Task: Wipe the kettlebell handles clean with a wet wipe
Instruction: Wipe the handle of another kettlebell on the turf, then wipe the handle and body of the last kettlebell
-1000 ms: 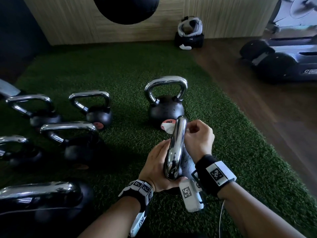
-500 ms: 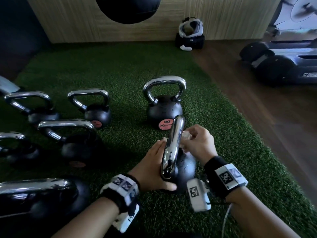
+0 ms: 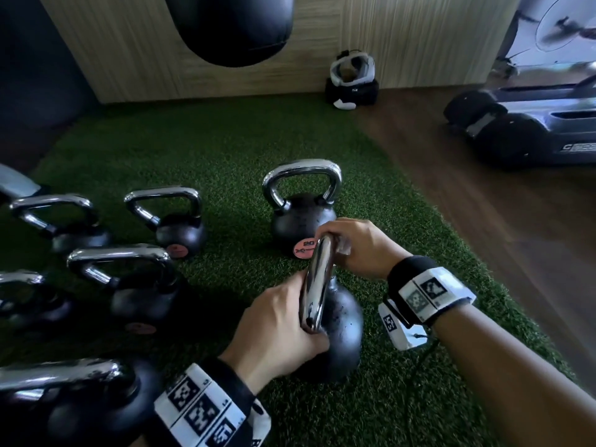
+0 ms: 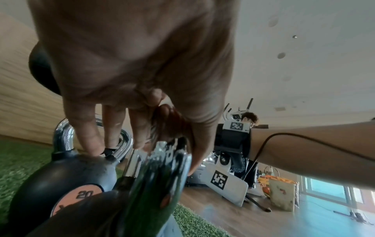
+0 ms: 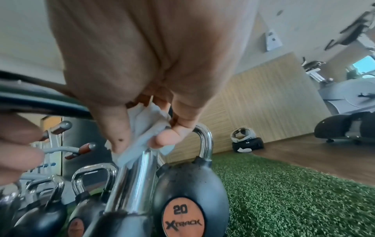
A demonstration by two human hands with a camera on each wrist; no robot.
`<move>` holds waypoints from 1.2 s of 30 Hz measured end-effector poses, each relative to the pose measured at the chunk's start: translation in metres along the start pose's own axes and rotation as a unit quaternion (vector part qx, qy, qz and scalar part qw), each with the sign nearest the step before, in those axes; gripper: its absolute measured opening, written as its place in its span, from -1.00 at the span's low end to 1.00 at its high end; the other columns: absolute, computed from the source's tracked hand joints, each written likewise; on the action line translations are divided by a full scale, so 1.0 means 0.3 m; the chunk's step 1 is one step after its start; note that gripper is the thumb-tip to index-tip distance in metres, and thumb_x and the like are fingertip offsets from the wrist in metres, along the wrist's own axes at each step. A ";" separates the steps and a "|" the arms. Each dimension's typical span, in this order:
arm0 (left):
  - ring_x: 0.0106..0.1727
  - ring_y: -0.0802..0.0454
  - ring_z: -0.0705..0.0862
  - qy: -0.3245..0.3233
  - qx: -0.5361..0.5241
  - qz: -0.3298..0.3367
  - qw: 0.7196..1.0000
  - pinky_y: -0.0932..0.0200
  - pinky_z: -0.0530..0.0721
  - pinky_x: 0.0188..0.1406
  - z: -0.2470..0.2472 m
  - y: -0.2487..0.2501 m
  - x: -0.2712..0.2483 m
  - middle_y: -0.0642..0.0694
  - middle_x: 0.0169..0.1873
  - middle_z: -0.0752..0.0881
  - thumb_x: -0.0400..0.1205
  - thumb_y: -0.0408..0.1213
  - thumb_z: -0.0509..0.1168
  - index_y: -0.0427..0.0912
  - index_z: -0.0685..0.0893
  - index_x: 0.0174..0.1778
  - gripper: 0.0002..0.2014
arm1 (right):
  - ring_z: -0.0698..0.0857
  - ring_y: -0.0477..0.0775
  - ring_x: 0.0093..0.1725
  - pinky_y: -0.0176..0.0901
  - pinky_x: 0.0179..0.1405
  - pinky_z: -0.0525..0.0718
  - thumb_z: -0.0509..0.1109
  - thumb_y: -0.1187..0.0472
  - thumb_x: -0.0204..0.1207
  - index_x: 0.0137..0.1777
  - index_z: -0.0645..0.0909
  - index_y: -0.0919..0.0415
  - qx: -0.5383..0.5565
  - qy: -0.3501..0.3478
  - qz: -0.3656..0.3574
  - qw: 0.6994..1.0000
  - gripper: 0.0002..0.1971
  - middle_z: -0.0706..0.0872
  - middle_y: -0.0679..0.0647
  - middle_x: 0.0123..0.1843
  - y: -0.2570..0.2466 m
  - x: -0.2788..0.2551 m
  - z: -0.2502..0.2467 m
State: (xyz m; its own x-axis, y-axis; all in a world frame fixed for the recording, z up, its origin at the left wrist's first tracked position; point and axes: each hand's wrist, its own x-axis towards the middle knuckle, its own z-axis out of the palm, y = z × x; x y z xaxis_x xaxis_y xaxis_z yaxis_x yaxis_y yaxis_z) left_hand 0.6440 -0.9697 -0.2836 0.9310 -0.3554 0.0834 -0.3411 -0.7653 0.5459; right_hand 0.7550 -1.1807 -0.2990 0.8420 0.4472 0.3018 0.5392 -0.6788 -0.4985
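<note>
Since half a second ago the right hand (image 3: 358,248) has slid from the side of the handle up to its far top bend, and the left hand (image 3: 280,321) has settled lower against the near end, thumb on the black bell.

The near kettlebell (image 3: 342,324) stands on the green turf (image 3: 225,150), its chrome handle (image 3: 317,282) seen edge-on between the two hands. The right hand's fingers (image 5: 164,141) and thumb are curled and pinching the white wet wipe (image 5: 146,128) round the top of the handle, so the wipe lies bunched between fingertips and metal, wrapped over the bar where it starts to bend (a loose corner sticks out past the knuckles). The left hand's fingers (image 4: 87,136) are fairly straight and spread downward along the left side of the handle, the thumb on the other side; how firmly it holds I cannot tell.

Handle: smooth, mirror-bright round bar, bent in a loop. Bell: matte black, rounded, slightly pitted and scuffed. Wipe: thin, creased, fabric-like. Turf: short, coarse blades.

Just behind stands the 20 kettlebell (image 3: 301,217), with an orange disc reading "20" and "XTRACK". More kettlebells (image 3: 138,279) sit to the left. A black punching bag (image 3: 235,24) hangs before the ribbed wooden wall (image 3: 403,37).
</note>
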 end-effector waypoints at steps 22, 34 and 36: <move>-0.03 0.23 0.76 -0.312 0.205 0.067 0.925 0.14 0.72 0.02 -0.228 -0.032 0.268 0.20 -0.04 0.78 0.37 0.03 0.62 0.43 0.37 0.49 -0.19 | 0.72 -0.21 -0.13 -0.36 -0.19 0.67 0.71 0.12 0.33 0.12 0.79 0.01 0.042 0.112 0.047 0.992 -0.65 0.71 -0.20 -0.09 0.023 -0.318 -0.059; 0.42 0.19 0.64 -0.281 0.062 -0.154 0.945 0.08 0.63 0.47 -0.291 -0.207 0.524 0.18 0.46 0.65 0.52 -0.25 0.63 0.36 0.48 0.52 -0.26 | 0.75 -0.28 -0.04 -0.44 -0.14 0.61 0.68 0.06 0.34 0.02 0.81 -0.20 0.081 -0.101 0.008 0.992 -0.74 0.80 -0.39 -0.04 0.216 -0.075 -0.268; 0.32 0.20 0.69 -0.220 0.081 -0.184 0.955 0.18 0.65 0.38 -0.257 -0.233 0.584 0.19 0.34 0.72 0.55 -0.21 0.60 0.26 0.57 0.49 -0.38 | 0.73 -0.33 -0.01 -0.47 -0.12 0.60 0.72 0.02 0.32 -0.02 0.81 -0.25 0.090 -0.046 0.028 0.994 -0.74 0.79 -0.40 -0.03 0.268 -0.018 -0.252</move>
State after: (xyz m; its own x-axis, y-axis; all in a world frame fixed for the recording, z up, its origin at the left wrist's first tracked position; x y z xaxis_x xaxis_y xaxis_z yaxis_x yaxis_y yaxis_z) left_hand 0.8410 -0.9370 -0.2428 0.8595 -0.2103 -0.4659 -0.0509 -0.9421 0.3314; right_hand 0.7954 -1.2817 -0.2794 0.8607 0.4692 0.1974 0.4726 -0.5927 -0.6522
